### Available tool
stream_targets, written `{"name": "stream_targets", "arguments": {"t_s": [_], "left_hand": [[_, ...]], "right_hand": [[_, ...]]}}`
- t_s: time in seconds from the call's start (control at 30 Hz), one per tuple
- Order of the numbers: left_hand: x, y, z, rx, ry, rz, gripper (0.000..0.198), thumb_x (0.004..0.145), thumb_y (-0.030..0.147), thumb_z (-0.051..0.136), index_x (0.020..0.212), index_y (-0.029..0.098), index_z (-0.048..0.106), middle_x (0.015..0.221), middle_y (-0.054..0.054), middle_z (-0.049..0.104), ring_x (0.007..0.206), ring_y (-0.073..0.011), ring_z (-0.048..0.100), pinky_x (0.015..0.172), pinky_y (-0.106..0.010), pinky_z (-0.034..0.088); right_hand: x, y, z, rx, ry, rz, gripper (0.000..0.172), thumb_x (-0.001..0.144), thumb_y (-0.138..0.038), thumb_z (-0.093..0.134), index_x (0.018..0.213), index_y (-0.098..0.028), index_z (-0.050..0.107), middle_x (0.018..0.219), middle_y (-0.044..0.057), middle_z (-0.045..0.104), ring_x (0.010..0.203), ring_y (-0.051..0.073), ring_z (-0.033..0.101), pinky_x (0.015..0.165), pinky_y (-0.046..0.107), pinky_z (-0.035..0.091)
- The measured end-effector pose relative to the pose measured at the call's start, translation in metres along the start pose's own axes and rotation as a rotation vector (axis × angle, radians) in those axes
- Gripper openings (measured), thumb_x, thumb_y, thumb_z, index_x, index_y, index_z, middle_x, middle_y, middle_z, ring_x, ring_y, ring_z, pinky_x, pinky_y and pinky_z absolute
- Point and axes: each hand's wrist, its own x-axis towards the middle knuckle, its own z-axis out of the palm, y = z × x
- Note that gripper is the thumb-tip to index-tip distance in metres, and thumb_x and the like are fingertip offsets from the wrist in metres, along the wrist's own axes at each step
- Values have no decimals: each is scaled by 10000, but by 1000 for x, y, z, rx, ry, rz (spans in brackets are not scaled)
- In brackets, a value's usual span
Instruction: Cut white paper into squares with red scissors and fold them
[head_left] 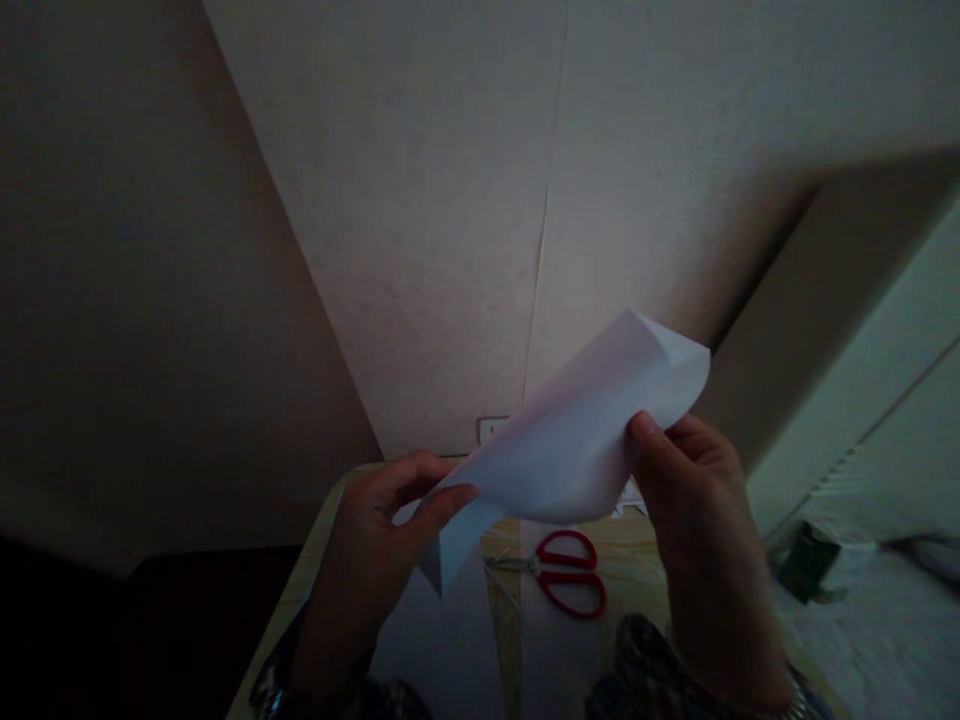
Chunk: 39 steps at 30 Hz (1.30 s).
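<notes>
A white sheet of paper [559, 450], curved and with bent corners, is held up above the table between my two hands. My left hand [390, 530] pinches its lower left end between thumb and fingers. At the right end, my right hand [686, 490] grips the edge, thumb on the near face and fingers behind. Below the paper, a pair of scissors [574, 575] with red handles lies on the table, blades pointing left. More white paper [442, 645] lies flat under my left hand, and a white strip [555, 650] lies beneath the scissors.
The wooden table [506, 650] stands against a pale wall [420, 250] with a wall socket [491, 428] just behind it. To the right is a light-coloured cabinet-like surface [862, 430]. A dark green object [808, 562] sits at the lower right.
</notes>
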Motion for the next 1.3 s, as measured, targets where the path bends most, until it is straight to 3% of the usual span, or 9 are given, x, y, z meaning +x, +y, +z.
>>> {"name": "stream_targets", "arguments": {"t_s": [0.2,0.4,0.57,0.7,0.9,1.0,1.1,1.2,1.3], "left_hand": [[1,-5,-3,-32,55,-58,219,670,285,784,518,212,642,495,55,597,453,-109,507,420,-203,360],[4,-13,-5,-44,-10,-95,214,643,277,837,563,208,651,558,39,670,552,-141,632,504,-207,462],[3,-18,-2,-239,-202,-33,429,685,264,865,1077,251,690,1032,-46,781,981,-230,727,854,-309,577],[-2,-18,-5,-278,-166,140,669,780,267,811,1360,410,509,1313,1,665,1172,-204,647,962,-302,538],[-4,-5,-19,-64,-262,268,158,879,365,684,1015,309,742,1338,-34,657,1207,-267,619,926,-329,549],[-4,-1,-18,-95,-167,161,145,899,383,641,869,270,727,1205,-27,733,1084,-228,688,869,-291,562],[-5,-2,-15,-124,-74,-24,185,816,318,733,991,287,683,1082,-1,782,986,-203,732,807,-262,577],[-3,-5,-15,-7,-169,-120,250,791,328,727,1033,265,719,990,-26,806,902,-222,756,755,-267,584],[-1,-1,-19,96,-206,-127,170,803,359,678,842,231,783,893,-47,811,764,-219,748,636,-245,562]], "right_hand": [[-9,-1,3,-31,69,-26,98,825,-342,733,817,-248,761,773,24,769,779,245,696,711,361,547],[-8,-1,3,-50,36,-51,107,831,-348,731,809,-254,778,759,8,763,749,226,675,678,328,520],[-4,-4,3,-131,-196,-45,76,787,-278,729,737,-249,779,684,-8,751,617,188,651,561,278,497],[-6,-7,5,-214,-400,-19,118,809,-309,711,740,-224,754,688,-7,728,613,175,631,543,259,470],[-8,-12,3,-521,-497,-194,226,874,-340,679,730,-168,703,638,-1,649,584,158,562,531,254,416],[-9,-15,2,-635,-526,-362,187,914,-263,663,761,-157,682,675,-1,644,605,148,580,552,242,420],[-12,-18,5,-692,-562,-489,178,938,-204,643,770,-148,660,721,12,644,639,147,610,569,233,441],[-20,-22,10,-750,-578,-573,221,975,-215,586,777,-145,654,745,35,655,645,164,625,581,259,461],[-24,-26,11,-763,-518,-639,158,973,-253,594,880,-148,667,879,70,684,780,195,658,670,283,504]]}}
